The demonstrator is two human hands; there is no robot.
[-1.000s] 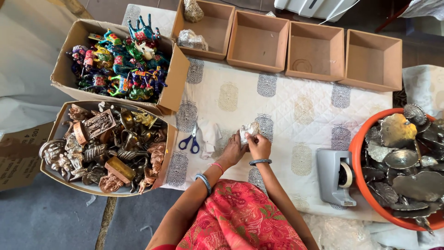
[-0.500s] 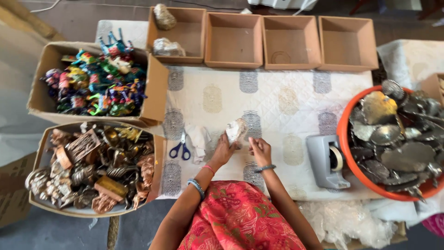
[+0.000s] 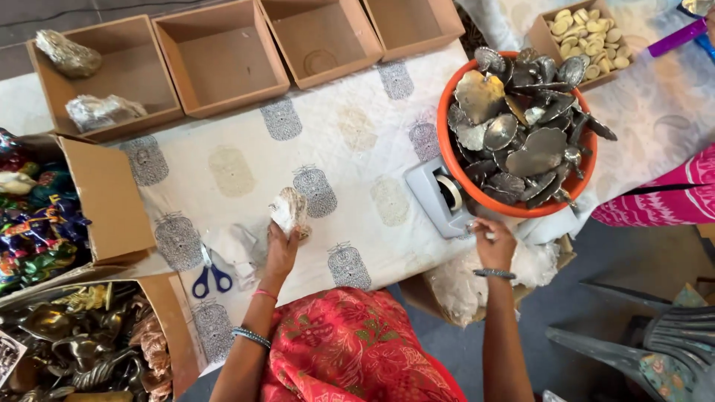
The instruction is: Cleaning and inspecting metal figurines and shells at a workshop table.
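Head view, left hand [image 3: 281, 249] gripping wrapped bundle [image 3: 289, 210]

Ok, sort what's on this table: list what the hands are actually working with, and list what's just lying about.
In use:
left hand holding a plastic-wrapped item
right hand at the grey tape dispenser

Lying about:
blue-handled scissors
orange tub of metal pieces
cardboard boxes along the top
box of brass figurines
box of colourful figures

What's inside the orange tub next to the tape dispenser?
The orange tub holds a heap of grey metal leaf-shaped dishes. Whatever lies beneath the top layer, and the tub's bottom, is covered.
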